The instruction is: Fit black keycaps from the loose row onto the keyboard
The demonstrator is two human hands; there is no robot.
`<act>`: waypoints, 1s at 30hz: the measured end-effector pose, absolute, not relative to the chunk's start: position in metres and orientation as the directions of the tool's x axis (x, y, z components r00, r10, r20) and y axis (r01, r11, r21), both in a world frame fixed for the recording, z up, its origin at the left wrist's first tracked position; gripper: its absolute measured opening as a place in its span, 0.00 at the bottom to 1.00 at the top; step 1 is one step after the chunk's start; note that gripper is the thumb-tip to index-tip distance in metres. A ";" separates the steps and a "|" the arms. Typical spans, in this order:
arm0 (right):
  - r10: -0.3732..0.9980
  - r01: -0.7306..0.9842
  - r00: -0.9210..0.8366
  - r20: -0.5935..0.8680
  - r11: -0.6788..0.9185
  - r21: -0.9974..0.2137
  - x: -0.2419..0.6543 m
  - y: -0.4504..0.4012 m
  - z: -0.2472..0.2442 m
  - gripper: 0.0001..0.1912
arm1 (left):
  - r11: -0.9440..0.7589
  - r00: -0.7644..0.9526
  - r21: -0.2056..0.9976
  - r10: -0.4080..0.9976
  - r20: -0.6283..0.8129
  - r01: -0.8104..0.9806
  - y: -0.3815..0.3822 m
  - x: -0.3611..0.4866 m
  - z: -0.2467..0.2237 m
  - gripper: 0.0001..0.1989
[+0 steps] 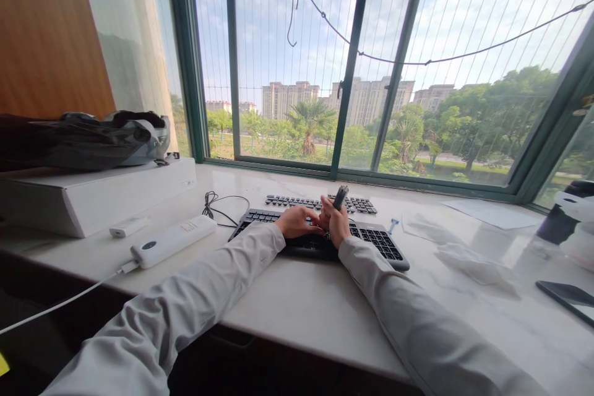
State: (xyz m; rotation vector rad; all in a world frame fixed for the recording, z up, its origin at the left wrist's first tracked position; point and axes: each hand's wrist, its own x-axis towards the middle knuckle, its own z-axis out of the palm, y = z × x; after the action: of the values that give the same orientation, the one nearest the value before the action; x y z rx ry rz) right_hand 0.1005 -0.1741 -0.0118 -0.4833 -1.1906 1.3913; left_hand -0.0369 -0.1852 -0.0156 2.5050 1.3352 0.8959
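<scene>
A black keyboard lies on the white counter, with keycaps off on its right part. Behind it, loose dark keycaps stand in rows. My right hand is wrapped round a small dark tool that points up and away, above the middle of the keyboard. Close beside it, my left hand has its fingers bent inward, its fingertips meeting near the right hand over the keys. Anything between those fingertips is too small to make out.
On the left are a white power bank with a cable, a small white device and a white box under a dark bag. Rightward lie a blue tool, clear plastic bags, paper and a phone.
</scene>
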 end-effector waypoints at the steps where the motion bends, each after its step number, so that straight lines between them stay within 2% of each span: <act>1: 0.903 -0.507 -0.231 0.361 0.205 -0.837 0.101 -0.171 -0.013 0.26 | -0.590 0.419 0.413 0.797 0.435 0.694 -0.186 -0.037 -0.015 0.16; 9: 0.928 -0.618 -0.200 0.315 0.130 -0.776 0.106 -0.163 -0.014 0.27 | -0.596 0.411 0.464 0.797 0.443 0.655 -0.186 -0.035 -0.015 0.14; 17: 0.952 -0.741 -0.198 0.234 0.011 -0.671 0.115 -0.162 -0.003 0.26 | -0.632 0.399 0.351 0.738 0.544 0.691 -0.197 -0.032 -0.008 0.21; 21: 0.952 -0.759 -0.225 0.209 -0.037 -0.650 0.121 -0.158 -0.002 0.26 | -0.607 0.375 0.347 0.751 0.543 0.715 -0.200 -0.029 -0.008 0.24; 24: 0.957 -0.770 -0.225 0.183 -0.060 -0.635 0.121 -0.158 -0.002 0.25 | -0.579 0.327 0.355 0.759 0.563 0.734 -0.200 -0.026 -0.009 0.26; 30: 0.966 -0.816 -0.226 0.122 -0.119 -0.566 0.119 -0.161 0.000 0.23 | -0.561 0.246 0.426 0.764 0.597 0.710 -0.198 -0.022 -0.011 0.22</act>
State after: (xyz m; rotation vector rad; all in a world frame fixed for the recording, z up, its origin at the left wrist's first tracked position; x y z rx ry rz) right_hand 0.1192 -0.1606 0.0000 -0.3224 -0.6239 1.6997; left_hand -0.0219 -0.1978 -0.0113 2.4254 1.4364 1.2253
